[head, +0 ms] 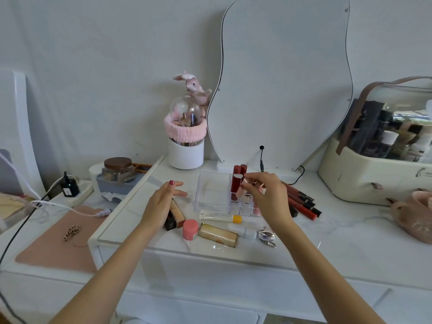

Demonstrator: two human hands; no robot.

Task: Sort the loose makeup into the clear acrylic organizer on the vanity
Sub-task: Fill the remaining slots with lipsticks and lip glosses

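- Labels: white tube with yellow cap (220,216) is carrying small print, too blurred to read. Cream case (374,181) at right is showing a dark logo, unreadable.
- Clear acrylic organizer (211,190) is sitting mid-table in front of the wavy mirror (280,78); its left bay is empty, its right grid is holding dark red lipsticks (236,183) standing upright.
- Loose makeup is lying on the table (339,235) in front of the organizer: pink-capped jar (190,229), gold tube (218,235), white stick (243,232), eyelash curler (267,236).
- Red lip pencils (301,201) are lying in a fan just right of the organizer, partly hidden behind my right wrist.
- White brush holder with pink band (185,141) is standing behind the organizer, well apart.
- My right hand (266,195) is hovering over the grid, grip pinched together on a small pale pink item (243,186) at the fingertips; can't tell what it is.
- My left hand (162,201) is hovering with fingers spread apart, holding nothing, covering part of the gold-and-black tube (176,215) left of the organizer.
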